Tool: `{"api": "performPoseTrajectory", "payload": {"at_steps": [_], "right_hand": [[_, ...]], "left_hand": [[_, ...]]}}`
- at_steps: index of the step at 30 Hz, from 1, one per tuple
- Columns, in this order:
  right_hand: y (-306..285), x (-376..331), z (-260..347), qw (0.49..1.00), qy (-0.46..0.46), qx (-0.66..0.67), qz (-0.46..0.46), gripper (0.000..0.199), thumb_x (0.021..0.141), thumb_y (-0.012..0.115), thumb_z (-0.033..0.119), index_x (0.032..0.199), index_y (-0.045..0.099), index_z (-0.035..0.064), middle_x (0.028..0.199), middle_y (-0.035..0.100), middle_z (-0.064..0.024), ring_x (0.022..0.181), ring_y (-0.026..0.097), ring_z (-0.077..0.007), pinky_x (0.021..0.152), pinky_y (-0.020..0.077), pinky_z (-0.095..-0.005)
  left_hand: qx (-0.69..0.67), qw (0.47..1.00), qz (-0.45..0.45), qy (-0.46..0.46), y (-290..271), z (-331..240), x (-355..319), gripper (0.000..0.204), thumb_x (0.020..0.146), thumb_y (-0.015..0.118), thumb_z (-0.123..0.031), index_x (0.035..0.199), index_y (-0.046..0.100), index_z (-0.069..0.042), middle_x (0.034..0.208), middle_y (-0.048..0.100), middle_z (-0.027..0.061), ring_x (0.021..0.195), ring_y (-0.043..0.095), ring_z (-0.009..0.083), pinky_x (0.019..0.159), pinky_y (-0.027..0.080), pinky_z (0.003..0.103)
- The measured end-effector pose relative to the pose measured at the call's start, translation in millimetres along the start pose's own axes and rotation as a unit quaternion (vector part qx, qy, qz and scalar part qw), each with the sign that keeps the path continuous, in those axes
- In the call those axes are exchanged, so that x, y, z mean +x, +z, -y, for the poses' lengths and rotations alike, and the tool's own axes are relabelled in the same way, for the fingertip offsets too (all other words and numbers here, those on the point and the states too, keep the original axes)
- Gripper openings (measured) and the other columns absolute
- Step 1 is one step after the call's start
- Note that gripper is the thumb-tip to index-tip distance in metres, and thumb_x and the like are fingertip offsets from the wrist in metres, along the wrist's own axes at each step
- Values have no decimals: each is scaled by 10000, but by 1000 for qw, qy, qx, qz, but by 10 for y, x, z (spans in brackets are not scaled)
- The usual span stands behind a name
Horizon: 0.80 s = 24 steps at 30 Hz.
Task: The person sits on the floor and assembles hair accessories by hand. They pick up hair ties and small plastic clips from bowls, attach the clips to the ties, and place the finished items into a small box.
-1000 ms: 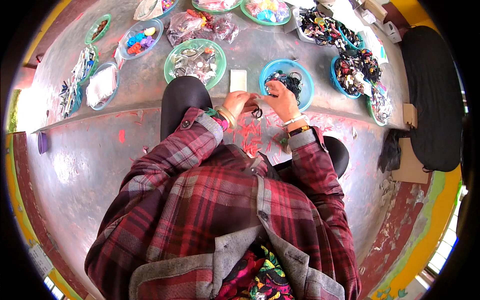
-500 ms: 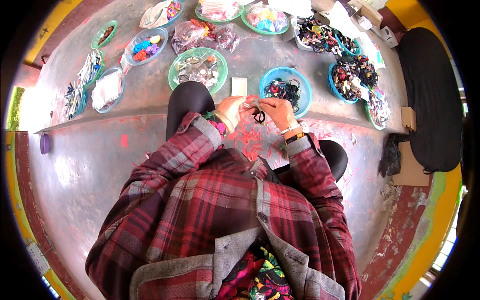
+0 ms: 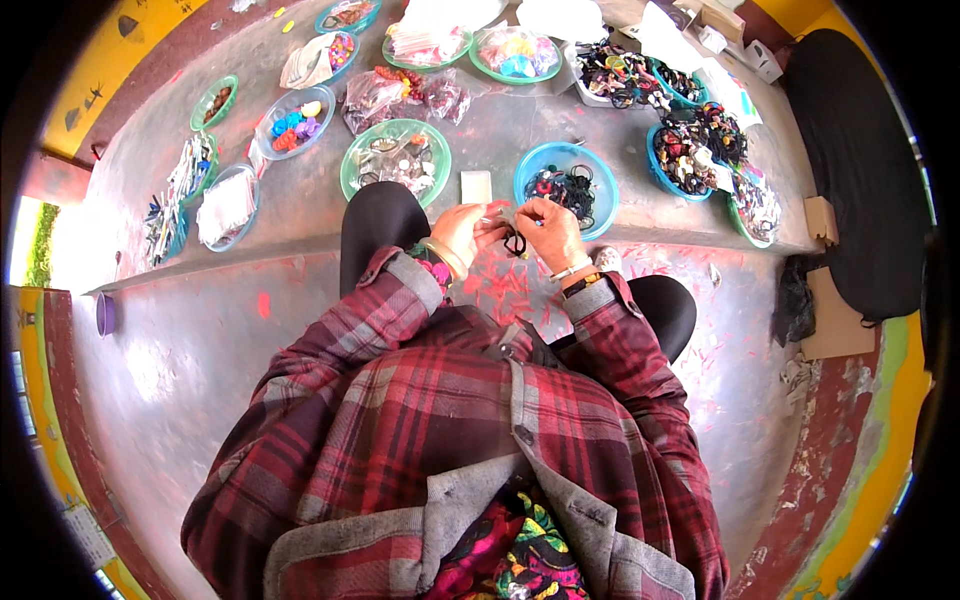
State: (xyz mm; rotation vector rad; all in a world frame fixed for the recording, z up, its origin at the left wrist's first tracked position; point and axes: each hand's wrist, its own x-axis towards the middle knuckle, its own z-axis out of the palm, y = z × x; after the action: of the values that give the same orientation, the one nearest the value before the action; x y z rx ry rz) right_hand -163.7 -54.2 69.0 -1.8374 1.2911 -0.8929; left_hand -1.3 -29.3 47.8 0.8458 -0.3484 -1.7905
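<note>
My left hand [image 3: 466, 236] is closed, its fingertips pinched around a small piece from which a black cord loop [image 3: 515, 244] hangs. Close beside it, my right hand [image 3: 553, 234] is also closed in a pinch at the top of the same piece; what lies between its fingertips is too small to make out. Just beyond my right hand stands a blue basin [image 3: 607, 192] with black cord loops and small coloured pieces inside. A small pale rectangular card or block [image 3: 477, 187] lies beyond my left hand.
A green basin [image 3: 441, 158] of small plastic packets stands on the raised ledge [image 3: 300, 190]. More basins line it, including a blue one of dark cords [image 3: 690, 165] and one of coloured pieces [image 3: 294, 125]. Red scraps [image 3: 500, 290] litter the floor. A black cushion-like shape [image 3: 855, 180] lies at right.
The view has shifted slightly. My hands stay close together, with my right fingers a little raised and the black loop still hanging between them.
</note>
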Motion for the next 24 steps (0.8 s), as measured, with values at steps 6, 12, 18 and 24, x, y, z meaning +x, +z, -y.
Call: {"api": "performPoseTrajectory", "payload": {"at_steps": [6, 12, 18, 24], "right_hand": [[-98, -13, 215, 990, 67, 112, 43, 117, 732, 616, 102, 757, 608, -11, 662, 601, -53, 585, 561, -86, 517, 441, -237], [-16, 31, -74, 968, 79, 237, 21, 83, 777, 572, 81, 788, 579, -1, 685, 594, -25, 631, 533, -66, 560, 434, -220], [-45, 57, -84, 931, 111, 346, 27, 69, 816, 532, 77, 794, 544, 13, 691, 586, -22, 633, 531, -81, 581, 430, -224], [-22, 47, -101, 925, 105, 363, 25, 77, 828, 521, 86, 791, 541, 22, 706, 597, -34, 633, 541, -88, 581, 433, -224]], "left_hand": [[48, 999, 7, 15, 21, 4, -33, 278, 882, 410, -129, 1042, 466, 91, 994, 544, 181, 902, 563, 259, 830, 467, 354], [144, 988, -15, 45, 130, -81, -83, 249, 892, 416, -144, 1001, 480, 71, 952, 567, 163, 858, 588, 241, 750, 502, 327], [114, 993, -5, 21, 198, -134, -130, 228, 859, 514, -166, 981, 523, 27, 884, 571, 90, 760, 580, 161, 664, 510, 275], [102, 994, 24, -3, 233, -111, -134, 207, 846, 539, -165, 959, 547, 8, 855, 583, 70, 701, 577, 136, 556, 493, 227]]}}
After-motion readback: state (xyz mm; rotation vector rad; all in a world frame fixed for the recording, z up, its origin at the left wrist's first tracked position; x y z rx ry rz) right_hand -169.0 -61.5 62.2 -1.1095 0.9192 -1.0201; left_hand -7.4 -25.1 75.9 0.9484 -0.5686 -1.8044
